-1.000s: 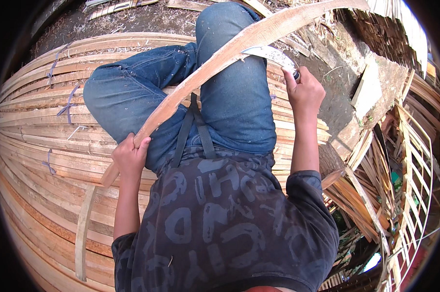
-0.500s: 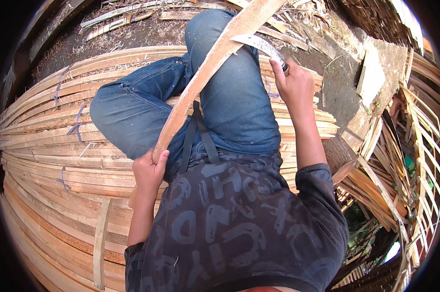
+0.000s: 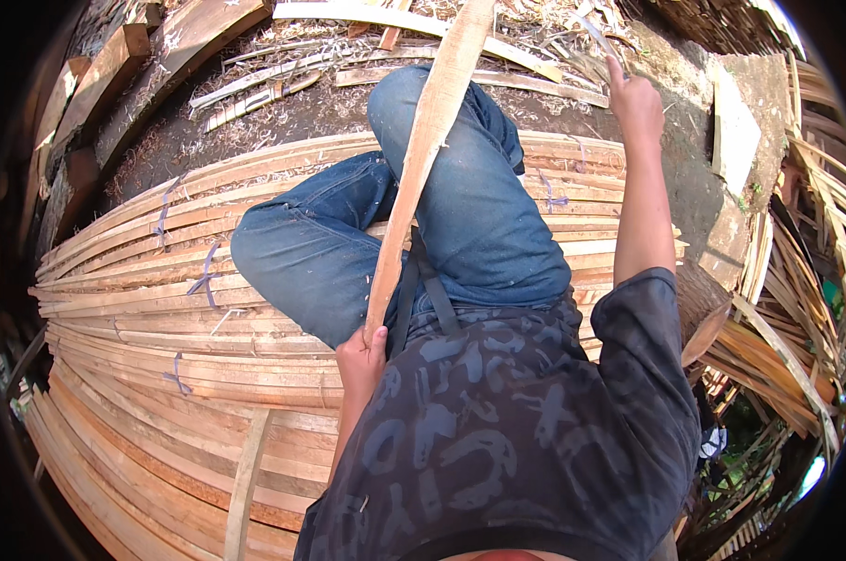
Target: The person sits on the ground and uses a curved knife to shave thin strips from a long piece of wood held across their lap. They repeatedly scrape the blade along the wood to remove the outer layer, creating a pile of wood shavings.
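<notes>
A long, flat wooden plank [image 3: 430,126] slants across my raised leg, its upper end running out past the top edge. My left hand [image 3: 359,363] is closed around the plank's narrow lower end, close to my waist. Far forward and to the right, my right hand [image 3: 637,105] grips a curved knife [image 3: 594,35]. The knife's blade points up and to the left, apart from the plank. My fingers mostly hide its handle.
Bundled wooden strips [image 3: 283,318] tied with purplish cords lie beneath and beside my legs. Thick beams [image 3: 175,70] rest at the far left. Shavings and loose slats [image 3: 479,79] cover the ground ahead. A log [image 3: 699,290] and piled split strips [image 3: 769,365] stand right.
My right hand has swung forward and right, taking the knife off the plank. The left hand keeps its hold on the plank's lower end. The whole view has shifted.
</notes>
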`<state>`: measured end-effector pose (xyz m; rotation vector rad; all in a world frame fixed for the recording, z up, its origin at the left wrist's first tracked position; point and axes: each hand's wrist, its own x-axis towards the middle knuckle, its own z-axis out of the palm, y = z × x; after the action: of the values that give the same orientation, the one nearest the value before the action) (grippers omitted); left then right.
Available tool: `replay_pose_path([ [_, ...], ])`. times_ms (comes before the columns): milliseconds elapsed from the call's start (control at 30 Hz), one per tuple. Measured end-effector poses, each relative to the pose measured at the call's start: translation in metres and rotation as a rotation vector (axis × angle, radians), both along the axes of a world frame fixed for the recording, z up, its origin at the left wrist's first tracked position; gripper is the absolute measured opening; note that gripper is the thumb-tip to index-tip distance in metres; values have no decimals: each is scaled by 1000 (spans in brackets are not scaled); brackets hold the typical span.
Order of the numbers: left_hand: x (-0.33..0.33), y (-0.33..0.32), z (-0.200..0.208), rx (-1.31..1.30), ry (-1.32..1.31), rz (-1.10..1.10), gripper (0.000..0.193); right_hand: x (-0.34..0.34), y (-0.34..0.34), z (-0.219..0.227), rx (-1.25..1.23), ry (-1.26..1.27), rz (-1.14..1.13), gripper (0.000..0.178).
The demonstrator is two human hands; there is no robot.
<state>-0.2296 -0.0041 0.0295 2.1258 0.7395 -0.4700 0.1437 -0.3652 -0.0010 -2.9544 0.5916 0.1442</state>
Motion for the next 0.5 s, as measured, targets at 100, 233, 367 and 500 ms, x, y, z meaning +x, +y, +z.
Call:
replay_pose_path([
  [100,-32,15,-7,33,-19,-7,43,11,-99,14,-112,-46,-177,83],
  [233,-14,7,-11,-8,11,17,40,-27,-69,41,-40,-76,-60,81],
  [367,9,3,-1,-27,-2,-38,41,-78,45,18,141,-6,333,70],
  [500,12,2,-2,-36,6,-21,42,-87,102,9,155,-32,570,73],
])
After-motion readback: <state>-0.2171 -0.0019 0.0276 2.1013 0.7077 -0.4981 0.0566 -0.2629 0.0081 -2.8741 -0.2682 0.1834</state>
